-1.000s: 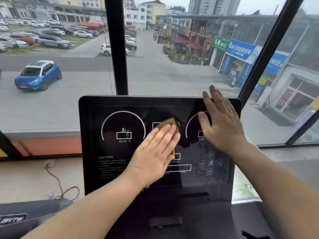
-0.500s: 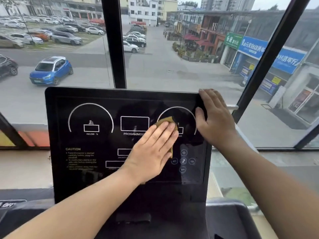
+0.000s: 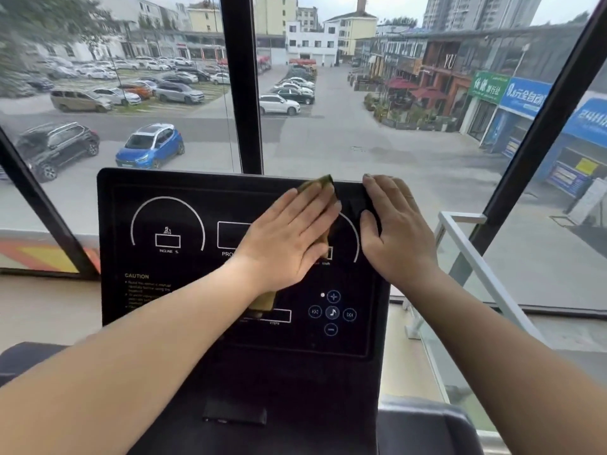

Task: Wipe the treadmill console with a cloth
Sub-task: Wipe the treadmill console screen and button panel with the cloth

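The black treadmill console (image 3: 170, 290) faces me, with white dial outlines, a caution text and round media buttons. My left hand (image 3: 285, 238) lies flat on the upper middle of the panel and presses an olive-brown cloth (image 3: 320, 182) against it. The cloth shows above my fingertips near the console's top edge and again below my wrist. My right hand (image 3: 395, 234) grips the console's upper right corner, fingers over the top edge and thumb on the face. The cloth's middle is hidden under my left palm.
A large window with black frame bars (image 3: 241, 87) stands right behind the console, over a street with parked cars. A white metal rail (image 3: 473, 257) runs down at the right. A grey padded treadmill part (image 3: 423, 425) sits at the lower right.
My left hand has slid the cloth up and to the right, from the panel's centre to its top edge. My right hand went from flat on the panel to gripping the top right corner.
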